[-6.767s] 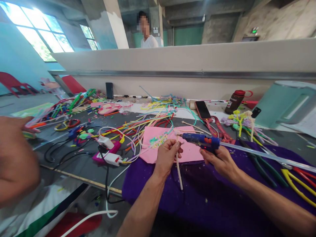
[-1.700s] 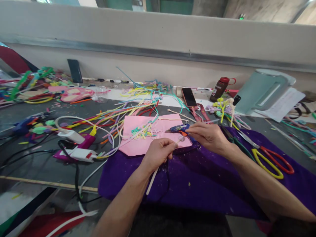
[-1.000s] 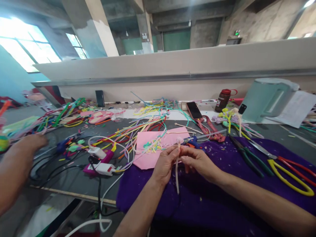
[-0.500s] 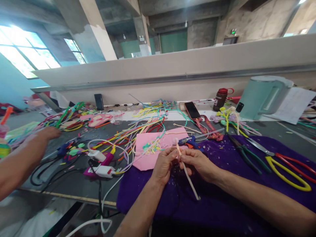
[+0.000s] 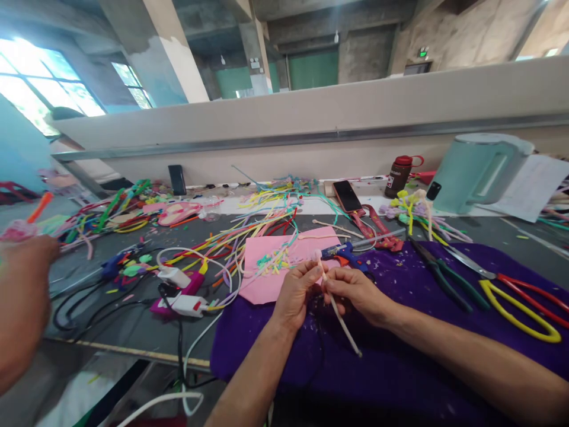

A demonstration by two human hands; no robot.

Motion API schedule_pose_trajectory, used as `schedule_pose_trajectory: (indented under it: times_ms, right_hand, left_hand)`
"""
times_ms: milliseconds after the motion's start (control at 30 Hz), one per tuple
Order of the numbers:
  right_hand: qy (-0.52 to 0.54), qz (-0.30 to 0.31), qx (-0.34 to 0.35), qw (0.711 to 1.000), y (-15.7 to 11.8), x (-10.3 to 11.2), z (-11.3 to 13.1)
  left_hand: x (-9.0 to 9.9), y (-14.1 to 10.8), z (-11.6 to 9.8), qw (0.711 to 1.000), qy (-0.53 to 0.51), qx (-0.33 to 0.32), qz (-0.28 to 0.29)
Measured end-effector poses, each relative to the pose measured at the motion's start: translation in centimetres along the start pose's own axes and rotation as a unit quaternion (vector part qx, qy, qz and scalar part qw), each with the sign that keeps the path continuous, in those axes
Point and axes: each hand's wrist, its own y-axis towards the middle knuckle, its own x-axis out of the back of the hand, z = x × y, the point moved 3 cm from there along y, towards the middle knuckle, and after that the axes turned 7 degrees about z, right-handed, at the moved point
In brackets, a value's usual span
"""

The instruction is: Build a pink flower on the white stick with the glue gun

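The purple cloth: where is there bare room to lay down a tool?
Free, only specks: between the left forearm and the left edge of the purple cloth, and between the right forearm and the pliers. Crowded: the far edge, with the pink sheet and glue gun, and the right side, with scissors.

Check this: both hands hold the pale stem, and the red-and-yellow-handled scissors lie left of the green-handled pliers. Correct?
No: the scissors lie right of the green-handled pliers; head view shows it. The left hand and right hand do hold the pale stem.
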Motion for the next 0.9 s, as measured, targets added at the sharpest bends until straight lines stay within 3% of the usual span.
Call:
schedule_pose_trajectory:
  times_ms: [633, 767, 900]
  right_hand:
    - [-0.039, -0.020, 0.016, 0.999, 0.1, 0.2, -0.5]
    - [-0.092, -0.019, 0.026, 0.995, 0.0, 0.3, -0.2]
    - [-0.150, -0.042, 0.034, 0.987, 0.1, 1.2, 0.4]
  left_hand:
    - [0.2, 0.1, 0.4, 1.000, 0.025, 0.017, 0.006]
    - [0.9, 0.1, -0.6, 0.999, 0.024, -0.023, -0.035]
    - [2.5, 0.1, -2.1, 0.993, -0.048, -0.069, -0.077]
